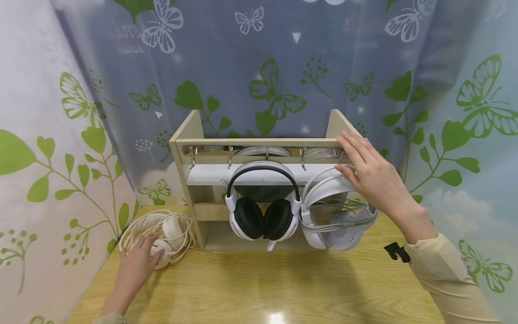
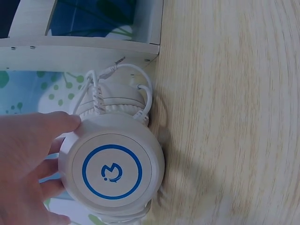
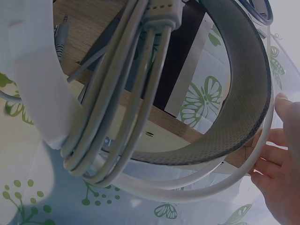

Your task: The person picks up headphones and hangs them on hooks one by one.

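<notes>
White headphones (image 1: 174,229) with a bundled cord lie on the table left of the wooden rack. My left hand (image 1: 137,261) grips one of their ear cups (image 2: 112,171), thumb at its rim and fingers behind its edge; a blue ring and logo mark its outer face. On the rack's right side hang white headphones with a grey cord (image 1: 337,225). My right hand (image 1: 374,173) lies over the rack's top right corner with fingers extended, its thumb beside the headband (image 3: 248,89). Its fingertips show next to the outer band (image 3: 225,185) in the right wrist view.
Between the two hangs a white headset with black ear pads (image 1: 263,216). Metal hooks (image 1: 230,157) line the rack's front rail (image 1: 259,143). A black buckle (image 1: 396,252) shows near the right sleeve. Patterned curtains (image 1: 251,67) surround the wooden table (image 1: 243,283).
</notes>
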A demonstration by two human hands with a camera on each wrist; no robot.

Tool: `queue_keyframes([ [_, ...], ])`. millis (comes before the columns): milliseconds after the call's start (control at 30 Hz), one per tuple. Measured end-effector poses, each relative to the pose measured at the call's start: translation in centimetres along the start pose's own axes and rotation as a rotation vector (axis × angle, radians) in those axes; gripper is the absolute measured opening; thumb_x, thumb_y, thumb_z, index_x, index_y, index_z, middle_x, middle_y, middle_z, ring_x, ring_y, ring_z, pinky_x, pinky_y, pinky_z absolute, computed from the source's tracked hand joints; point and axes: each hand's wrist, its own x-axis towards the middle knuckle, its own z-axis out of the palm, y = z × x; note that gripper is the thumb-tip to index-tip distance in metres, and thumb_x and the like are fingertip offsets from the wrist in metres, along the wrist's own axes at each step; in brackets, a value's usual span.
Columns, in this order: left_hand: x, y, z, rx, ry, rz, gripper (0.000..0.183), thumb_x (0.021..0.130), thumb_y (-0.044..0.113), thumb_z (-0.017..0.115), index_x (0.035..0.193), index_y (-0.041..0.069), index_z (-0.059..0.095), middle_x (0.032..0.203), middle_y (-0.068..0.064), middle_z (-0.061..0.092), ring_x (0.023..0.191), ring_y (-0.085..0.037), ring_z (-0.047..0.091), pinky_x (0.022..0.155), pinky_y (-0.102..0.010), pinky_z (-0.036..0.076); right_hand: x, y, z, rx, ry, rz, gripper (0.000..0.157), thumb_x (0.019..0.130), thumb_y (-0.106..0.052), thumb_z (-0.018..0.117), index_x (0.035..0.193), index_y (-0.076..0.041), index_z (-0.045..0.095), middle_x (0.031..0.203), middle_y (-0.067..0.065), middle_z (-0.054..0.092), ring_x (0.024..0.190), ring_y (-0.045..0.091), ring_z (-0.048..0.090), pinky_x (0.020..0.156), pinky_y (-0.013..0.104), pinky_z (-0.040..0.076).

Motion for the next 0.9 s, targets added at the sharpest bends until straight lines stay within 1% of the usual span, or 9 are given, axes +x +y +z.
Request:
queue_keyframes([
  [133, -0.2, 0.2, -0.1, 0.01, 0.014, 0.002, 0.043, 0.093, 0.019, 0.072, 0.129, -0.002, 0.058, 0.14, -0.03, 0.054, 0.13, -0.054, 0.047, 0.1, -0.085, 0.018, 0.0, 0.0, 0.1, 0.003, 0.008, -0.001, 0.069, 0.109, -0.05, 0.03, 0.152, 0.003, 0.041, 0.154, 0.023, 0.043, 0.142, 0.04, 0.042, 0.123, 0.043, 0.024],
  [367, -0.6, 0.3, -0.2, 0.012, -0.009, -0.023, 0.044, 0.094, 0.019, 0.072, 0.129, -0.003, 0.057, 0.142, -0.03, 0.052, 0.13, -0.055, 0.046, 0.1, -0.085, 0.019, 0.0, 0.0, 0.1, 0.01, 0.009, -0.001, 0.069, 0.109, -0.05, 0.03, 0.152, 0.003, 0.041, 0.154, 0.023, 0.043, 0.142, 0.04, 0.041, 0.123, 0.043, 0.024],
  [633, -1.1, 0.3, -0.3, 0.004, 0.008, -0.024, 0.044, 0.093, 0.021, 0.073, 0.127, -0.002, 0.057, 0.141, -0.029, 0.054, 0.129, -0.056, 0.047, 0.1, -0.085, 0.02, 0.0, 0.0, 0.1, 0.01, 0.02, -0.004, 0.069, 0.109, -0.05, 0.031, 0.151, 0.003, 0.042, 0.154, 0.023, 0.044, 0.141, 0.041, 0.042, 0.123, 0.042, 0.024],
  [700, -1.2, 0.4, -0.2, 0.0, 0.02, -0.021, 0.044, 0.093, 0.022, 0.073, 0.127, -0.001, 0.058, 0.14, -0.03, 0.054, 0.128, -0.056, 0.047, 0.1, -0.085, 0.021, 0.0, 0.0, 0.1, 0.01, 0.022, -0.004, 0.069, 0.109, -0.05, 0.031, 0.151, 0.003, 0.042, 0.154, 0.023, 0.044, 0.141, 0.041, 0.042, 0.123, 0.043, 0.024],
  [900, -1.6, 0.3, 0.1, -0.002, 0.084, -0.007, 0.042, 0.089, 0.019, 0.078, 0.121, -0.001, 0.061, 0.134, -0.03, 0.059, 0.122, -0.057, 0.053, 0.096, -0.085, 0.026, 0.0, 0.1, 0.2, 0.012, 0.022, -0.004, 0.069, 0.109, -0.05, 0.031, 0.152, 0.003, 0.042, 0.154, 0.023, 0.043, 0.141, 0.041, 0.042, 0.123, 0.042, 0.024],
])
